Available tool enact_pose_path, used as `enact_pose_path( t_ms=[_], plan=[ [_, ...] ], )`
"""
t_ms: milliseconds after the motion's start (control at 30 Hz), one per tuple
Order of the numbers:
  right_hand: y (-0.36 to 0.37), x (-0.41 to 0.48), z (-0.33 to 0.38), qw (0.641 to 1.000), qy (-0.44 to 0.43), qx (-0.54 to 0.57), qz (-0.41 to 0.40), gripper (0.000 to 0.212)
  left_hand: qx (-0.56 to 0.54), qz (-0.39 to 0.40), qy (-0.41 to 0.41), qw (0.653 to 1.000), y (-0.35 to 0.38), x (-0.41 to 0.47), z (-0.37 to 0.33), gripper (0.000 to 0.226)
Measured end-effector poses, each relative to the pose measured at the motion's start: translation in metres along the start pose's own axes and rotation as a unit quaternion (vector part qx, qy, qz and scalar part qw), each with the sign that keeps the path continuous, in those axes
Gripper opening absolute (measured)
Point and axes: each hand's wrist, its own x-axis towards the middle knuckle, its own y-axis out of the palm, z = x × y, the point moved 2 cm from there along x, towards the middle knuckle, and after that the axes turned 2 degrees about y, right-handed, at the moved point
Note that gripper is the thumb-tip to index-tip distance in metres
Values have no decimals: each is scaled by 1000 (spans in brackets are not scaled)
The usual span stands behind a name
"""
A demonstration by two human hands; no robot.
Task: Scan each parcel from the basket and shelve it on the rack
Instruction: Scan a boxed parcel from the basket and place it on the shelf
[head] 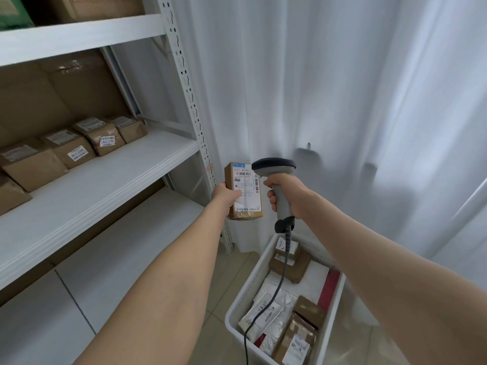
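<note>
Parcel point(247, 189), 1, in left hand point(224, 197) — scanner point(274, 167), 1, in right hand point(288, 196).

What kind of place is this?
Probably a parcel sorting or storage room: a metal rack holding labelled boxes, a basket of parcels, and a scanner held beside a brown parcel.

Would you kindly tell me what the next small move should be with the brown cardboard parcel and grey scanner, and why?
Probably tilt the grey handheld scanner in the right hand so its head faces the white label, then trigger it. The left hand holds the brown cardboard parcel, label facing the camera, and the scanner head sits at the label's upper corner, not aimed at its barcode.
</note>
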Motion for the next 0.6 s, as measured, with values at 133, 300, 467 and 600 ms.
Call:
enact_pose_path(
  t_ms=[133, 300, 467, 600],
  plan=[
    [4, -6, 1, 1000, 2, -10, 10, 10, -8, -14, -5, 1000, -6, -7, 0, 33],
    [9, -12, -1, 999, -2, -23, 21, 10, -11, -25, -6, 1000, -13, -15, 2, 35],
    [17, -15, 1, 999, -5, -30, 34, 8, -26, -33, -3, 999, -26, -23, 7, 34],
    [34, -15, 5, 998, -6, -33, 60, 7, -32, -48, 4, 998, -43, -25, 6, 33]
  ],
)
